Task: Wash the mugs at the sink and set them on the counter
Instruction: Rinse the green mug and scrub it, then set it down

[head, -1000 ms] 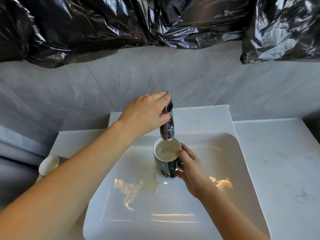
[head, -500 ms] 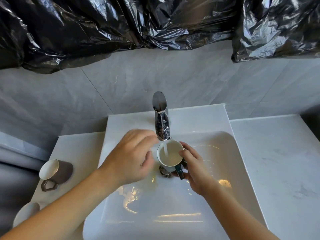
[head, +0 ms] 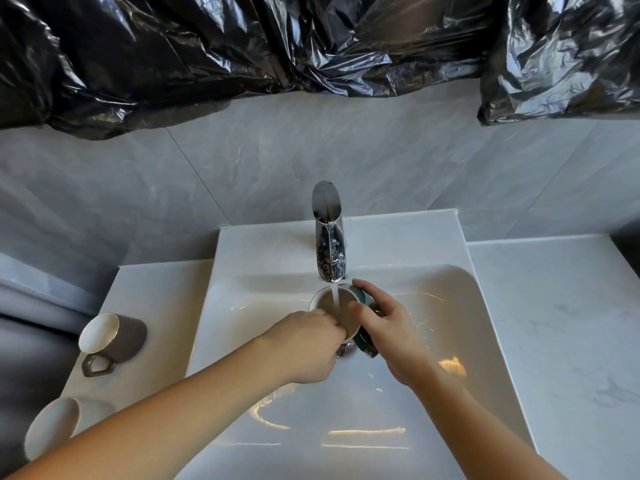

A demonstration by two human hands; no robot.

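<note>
I have the green mug (head: 360,299) tilted under the tap (head: 329,233), over the middle of the sink (head: 485,341), with the stream (head: 334,299) running straight into its white inside; my right hand (head: 388,337) is curled round its outer wall, thumb at the near rim and forefinger over the far edge, so that side is gripping the mug; my left hand (head: 308,344) has its fingers bent over the near rim and reaching inside, and I cannot tell whether they pinch the lip or only rub the wall. I judge the mug stiff ceramic, fairly heavy with water in it, and slick now that glaze and skin are both wet; it would chip or crack if it dropped against the hard basin, so I would hold it round the body with the whole hand, or hook fingers through the handle, which I cannot see clearly here, and not trust a fingertip hold on the rim. Two more mugs lie on their sides on the left counter (head: 156,306), well apart from the sink: a brown mug (head: 117,336) with an angular handle, and a white mug (head: 55,427) nearer me, partly cut off by my forearm.
</note>
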